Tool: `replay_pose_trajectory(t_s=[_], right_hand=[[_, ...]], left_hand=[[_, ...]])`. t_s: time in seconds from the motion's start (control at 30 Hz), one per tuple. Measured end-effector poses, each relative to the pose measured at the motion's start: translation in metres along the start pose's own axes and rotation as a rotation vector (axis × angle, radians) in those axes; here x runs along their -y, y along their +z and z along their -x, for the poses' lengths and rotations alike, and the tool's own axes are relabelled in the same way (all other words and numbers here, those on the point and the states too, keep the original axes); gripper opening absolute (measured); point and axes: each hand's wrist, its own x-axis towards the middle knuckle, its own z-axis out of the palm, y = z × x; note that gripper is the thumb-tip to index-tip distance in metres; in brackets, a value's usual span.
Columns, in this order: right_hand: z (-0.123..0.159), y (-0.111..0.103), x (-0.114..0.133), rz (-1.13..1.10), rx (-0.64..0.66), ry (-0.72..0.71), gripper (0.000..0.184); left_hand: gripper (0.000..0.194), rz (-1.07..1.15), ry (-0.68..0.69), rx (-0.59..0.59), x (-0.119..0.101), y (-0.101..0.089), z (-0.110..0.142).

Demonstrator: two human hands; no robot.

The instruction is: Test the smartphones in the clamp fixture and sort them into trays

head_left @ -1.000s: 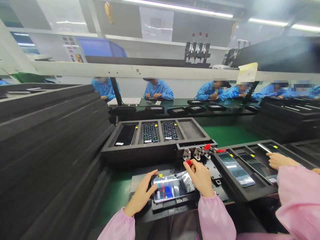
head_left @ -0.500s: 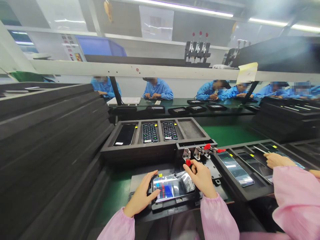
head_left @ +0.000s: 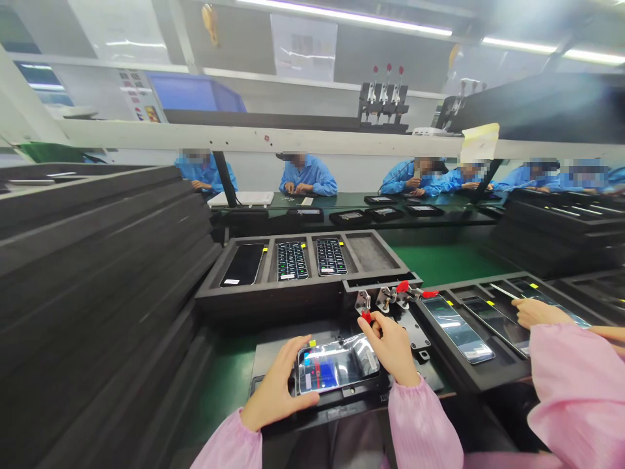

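A phone (head_left: 336,366) with a lit screen and shiny film lies in a black fixture (head_left: 342,397) in front of me. My left hand (head_left: 276,387) rests at the phone's left end, thumb along its near edge and fingers at its far corner. My right hand (head_left: 390,345) sits at the phone's right end, with thumb and forefinger pinched on the red-tipped lever of a toggle clamp (head_left: 366,316). More clamps with red handles (head_left: 405,290) stand on the fixture's far right side.
A black foam tray (head_left: 307,286) behind the fixture holds three phones and one vacant slot. A tall stack of foam trays (head_left: 97,273) stands at left. At right, a co-worker's hand (head_left: 537,312) in a pink sleeve reaches over another tray of phones (head_left: 469,371). Workers in blue sit beyond.
My left hand has slid closer round the phone's left end, with the thumb now along its near edge. My right hand stays on the clamp lever. The co-worker's hand shifted slightly.
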Motion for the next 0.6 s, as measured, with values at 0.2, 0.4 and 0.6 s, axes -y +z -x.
replay_pose_trajectory(t_s=[0.2,0.4,0.6], right_hand=[[0.0,-0.001,0.001,0.017,-0.001,0.006,0.04],[0.0,-0.001,0.001,0.027,-0.003,-0.014,0.039],[0.0,0.0,0.002,0.03,-0.005,0.005,0.039]], left_hand=[[0.081,-0.354,0.057,-0.04,-0.031,0.01,-0.01],[0.061,-0.299,0.122,0.067,-0.039,0.007,-0.009],[0.06,-0.265,0.073,0.001,-0.035,0.004,-0.007]])
